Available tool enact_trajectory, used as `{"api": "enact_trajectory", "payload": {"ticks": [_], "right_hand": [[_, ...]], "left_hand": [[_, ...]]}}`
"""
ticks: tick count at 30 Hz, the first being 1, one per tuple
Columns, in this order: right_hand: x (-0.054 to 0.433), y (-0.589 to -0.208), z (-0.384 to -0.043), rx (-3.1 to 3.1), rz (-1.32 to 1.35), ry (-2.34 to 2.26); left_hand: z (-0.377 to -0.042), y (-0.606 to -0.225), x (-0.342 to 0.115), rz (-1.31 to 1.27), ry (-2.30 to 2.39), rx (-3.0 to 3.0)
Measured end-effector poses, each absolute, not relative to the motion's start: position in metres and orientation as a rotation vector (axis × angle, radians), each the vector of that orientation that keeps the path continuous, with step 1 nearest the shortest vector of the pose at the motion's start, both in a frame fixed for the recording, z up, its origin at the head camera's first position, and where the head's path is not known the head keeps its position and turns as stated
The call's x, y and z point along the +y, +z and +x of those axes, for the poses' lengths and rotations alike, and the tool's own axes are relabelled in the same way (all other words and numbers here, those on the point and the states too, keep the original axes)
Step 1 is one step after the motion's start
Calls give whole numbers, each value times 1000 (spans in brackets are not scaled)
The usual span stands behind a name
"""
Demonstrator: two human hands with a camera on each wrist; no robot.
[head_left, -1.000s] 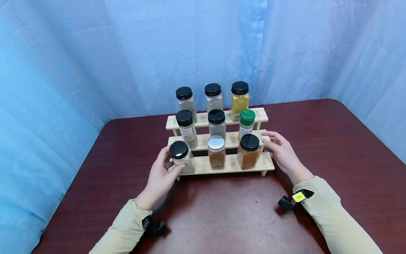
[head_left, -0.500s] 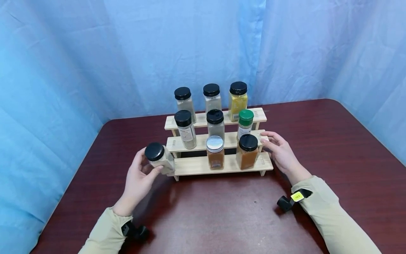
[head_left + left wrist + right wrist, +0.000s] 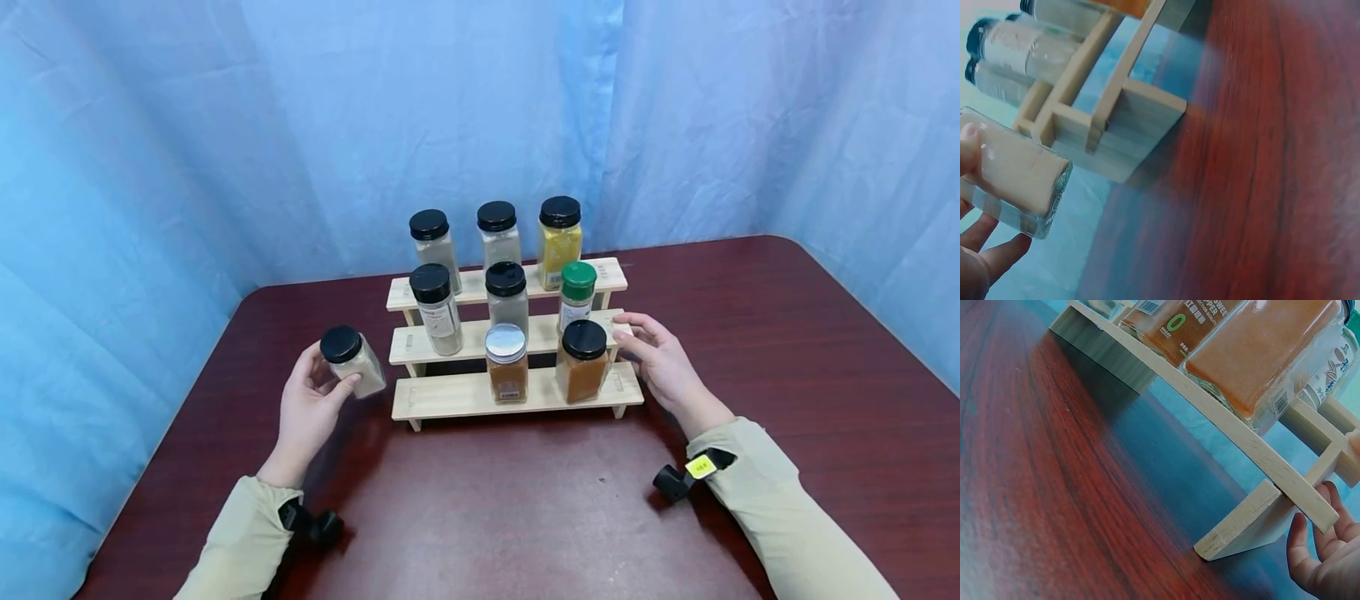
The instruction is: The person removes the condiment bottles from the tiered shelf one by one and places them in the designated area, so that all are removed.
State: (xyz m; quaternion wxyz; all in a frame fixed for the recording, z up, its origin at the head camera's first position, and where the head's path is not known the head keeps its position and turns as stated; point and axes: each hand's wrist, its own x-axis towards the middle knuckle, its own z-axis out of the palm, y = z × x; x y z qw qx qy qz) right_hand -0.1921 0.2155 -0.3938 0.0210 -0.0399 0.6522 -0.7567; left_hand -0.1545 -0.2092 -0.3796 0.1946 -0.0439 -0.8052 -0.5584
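My left hand [image 3: 303, 421] grips a square glass spice jar [image 3: 365, 372] with a black lid and pale powder inside. Tilted, the jar is off the rack, to the left of its lowest shelf. The left wrist view shows the thumb on one face of the jar and fingers underneath. A three-step wooden spice rack [image 3: 442, 396] stands on the table. At its right end my right hand [image 3: 663, 367] holds the middle shelf's edge, thumb and fingers around it; the right wrist view shows fingers [image 3: 1329, 512] beside the support.
On the lowest shelf stand a silver-lidded jar [image 3: 507, 367] and a black-lidded jar of orange powder [image 3: 585, 375]. Several more jars fill the upper steps, including a green-capped one [image 3: 577, 292] and a yellow one [image 3: 560, 246]. Blue curtains [image 3: 420, 100] surround the dark red table [image 3: 480, 517].
My left hand has lifted the pale-powder jar off the left end of the lowest shelf and carried it leftward. The right hand has stayed at the rack's right end.
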Motion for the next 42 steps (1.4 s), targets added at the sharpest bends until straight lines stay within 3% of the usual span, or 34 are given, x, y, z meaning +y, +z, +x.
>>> {"api": "enact_trajectory", "payload": {"ticks": [25,42], "right_hand": [[215,-395,-191,2024,-127,-2343],[218,-396,-191,2039,-127,-2328]], "left_hand": [[-219,-404,-215,23,-1726,-2294],[-235,-404,-227,-51,-1820,-2393]]}}
